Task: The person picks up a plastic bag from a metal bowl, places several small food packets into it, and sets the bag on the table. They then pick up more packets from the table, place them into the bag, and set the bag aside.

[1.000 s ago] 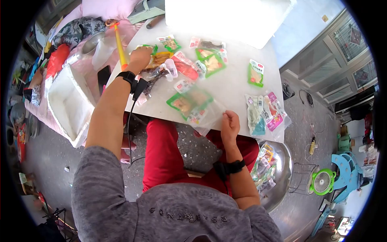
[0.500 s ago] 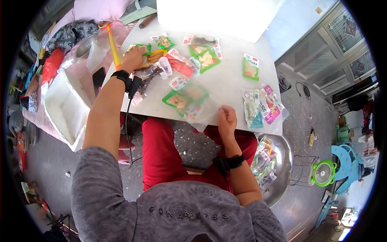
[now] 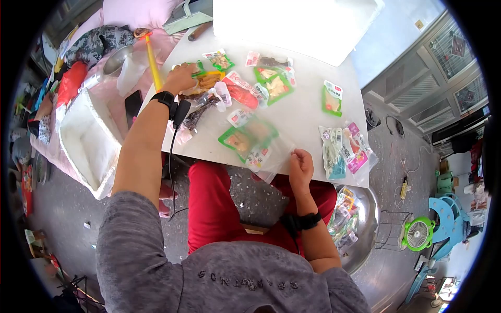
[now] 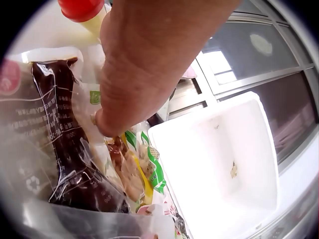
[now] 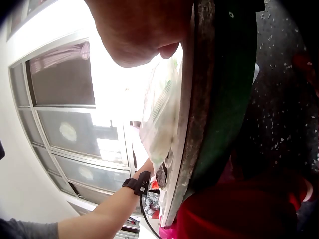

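Observation:
On the pale table, my left hand lies over the near side of a small green-edged packet; its fingertips touch it, but whether they grip it is hidden. Beside it are a yellow-edged packet and a dark vacuum pack, also large in the left wrist view. At the table's front edge my right hand, fingers curled, pinches the edge of a clear bag. The bag reaches over a green packet of pale food. In the right wrist view the bag hangs below the hand.
More packets lie mid-table, with a green one and two pouches at the right. A metal basin of packets stands below right. A white foam box and yellow stick are left; another white box stands behind.
The head view has shifted slightly back and forth. My left fingers have moved a little over the small green packet; my right hand keeps its pinch on the bag.

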Available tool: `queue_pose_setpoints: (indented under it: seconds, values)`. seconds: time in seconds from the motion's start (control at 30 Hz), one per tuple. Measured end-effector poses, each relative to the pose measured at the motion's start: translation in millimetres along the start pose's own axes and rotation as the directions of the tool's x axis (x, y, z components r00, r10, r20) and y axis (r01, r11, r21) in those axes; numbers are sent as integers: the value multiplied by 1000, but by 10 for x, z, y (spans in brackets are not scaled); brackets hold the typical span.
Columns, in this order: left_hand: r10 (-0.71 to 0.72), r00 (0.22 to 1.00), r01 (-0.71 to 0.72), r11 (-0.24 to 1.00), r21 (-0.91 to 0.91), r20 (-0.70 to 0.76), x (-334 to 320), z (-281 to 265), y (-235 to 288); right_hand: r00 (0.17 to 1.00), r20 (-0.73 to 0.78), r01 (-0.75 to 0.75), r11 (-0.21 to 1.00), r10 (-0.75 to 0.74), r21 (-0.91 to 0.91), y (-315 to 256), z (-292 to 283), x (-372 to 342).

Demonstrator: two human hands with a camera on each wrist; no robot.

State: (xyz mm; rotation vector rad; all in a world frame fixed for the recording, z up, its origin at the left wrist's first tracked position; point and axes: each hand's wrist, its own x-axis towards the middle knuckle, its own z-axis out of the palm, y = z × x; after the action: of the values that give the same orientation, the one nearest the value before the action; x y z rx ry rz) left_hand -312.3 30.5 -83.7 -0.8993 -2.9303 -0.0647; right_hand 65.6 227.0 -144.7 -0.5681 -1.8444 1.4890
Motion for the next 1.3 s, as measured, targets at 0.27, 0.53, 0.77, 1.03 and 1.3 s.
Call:
queue_pose_setpoints:
  seconds: [0.27,0.53,0.77,1.03,1.3]
  values:
    - [-102,992,102,995,-7,-68,-6,62,-76,1000,-10,7,998,-8,-57,8,-6,5]
    - [-21,999,23,999,34,-40,-42,-27,-37,999,-30,38,997,-41,-73,30,7,12]
    - [-21,995,26,998,56,-102,-53,-37,-132,996,-43,67,993,-72,-98,-4,15,16]
    - [-165,882,23,951,-310,-442,-158,-296,-171,989,-37,134,971,-144,-198,-91,10,24]
    - [-174,981,-5,-474,-881,88,-1172,-636,746,989,-47,132,977,-142,-167,-112,-33,48]
